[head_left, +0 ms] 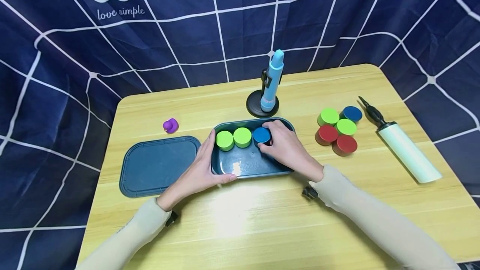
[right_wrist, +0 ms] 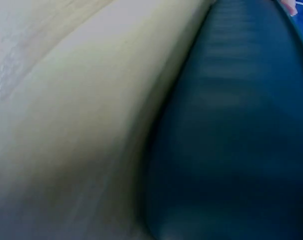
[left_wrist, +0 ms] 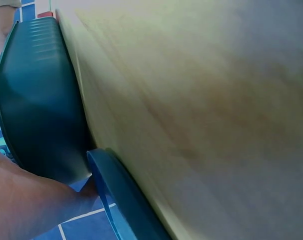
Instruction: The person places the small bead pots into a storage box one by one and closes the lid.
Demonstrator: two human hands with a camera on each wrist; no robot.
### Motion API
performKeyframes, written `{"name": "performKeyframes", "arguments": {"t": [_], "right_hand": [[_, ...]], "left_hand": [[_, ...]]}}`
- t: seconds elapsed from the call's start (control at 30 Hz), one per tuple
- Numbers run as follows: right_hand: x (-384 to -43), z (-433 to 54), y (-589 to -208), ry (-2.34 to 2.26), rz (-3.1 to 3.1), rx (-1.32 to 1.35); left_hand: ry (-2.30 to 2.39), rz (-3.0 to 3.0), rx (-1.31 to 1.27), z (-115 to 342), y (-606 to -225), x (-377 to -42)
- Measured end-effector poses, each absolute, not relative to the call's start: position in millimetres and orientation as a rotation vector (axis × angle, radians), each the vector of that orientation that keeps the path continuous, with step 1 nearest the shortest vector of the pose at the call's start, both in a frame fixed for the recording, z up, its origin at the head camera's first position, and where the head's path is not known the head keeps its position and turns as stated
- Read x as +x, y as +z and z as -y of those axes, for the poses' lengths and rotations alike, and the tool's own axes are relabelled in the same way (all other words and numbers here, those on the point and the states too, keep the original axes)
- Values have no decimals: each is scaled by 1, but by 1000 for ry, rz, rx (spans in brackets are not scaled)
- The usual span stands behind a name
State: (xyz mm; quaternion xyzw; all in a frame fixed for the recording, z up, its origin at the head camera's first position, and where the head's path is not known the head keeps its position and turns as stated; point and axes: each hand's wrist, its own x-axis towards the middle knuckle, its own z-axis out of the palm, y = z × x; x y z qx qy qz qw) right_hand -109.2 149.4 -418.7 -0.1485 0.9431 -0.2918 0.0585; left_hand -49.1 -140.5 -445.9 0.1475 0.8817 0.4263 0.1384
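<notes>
A dark blue rectangular tray (head_left: 240, 169) with raised walls stands mid-table in the head view. Inside it, along the back, are two green cylinders (head_left: 225, 141) and a blue cylinder (head_left: 261, 135). My right hand (head_left: 281, 143) reaches over the right part of the tray and grips the blue cylinder between thumb and fingers. Against the tray's left end rests my left hand (head_left: 202, 168), its fingers straight along the outer wall and its thumb at the front rim. The left wrist view shows the tray's outer wall (left_wrist: 39, 100) beside that hand; the right wrist view shows mostly tray wall (right_wrist: 231, 130).
A flat dark blue lid (head_left: 159, 166) lies left of the tray, with a purple rubber duck (head_left: 171, 126) behind it. Behind the tray a light blue pen-shaped device (head_left: 273, 80) stands on a black base. Rightward are several coloured cylinders (head_left: 345, 145) and a hand pump (head_left: 410, 151).
</notes>
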Motion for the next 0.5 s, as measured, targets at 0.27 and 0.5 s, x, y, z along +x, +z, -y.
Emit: {"name": "performKeyframes", "arguments": {"t": [0.27,0.5], "right_hand": [[-111,-146,-427,-937,-2846,-391],[-113,-143,-429,-965,-2851,-356]], "left_hand": [[1219,-2552,424,141,-447,-49],[1220,-2559,427,141,-447,-49]]}}
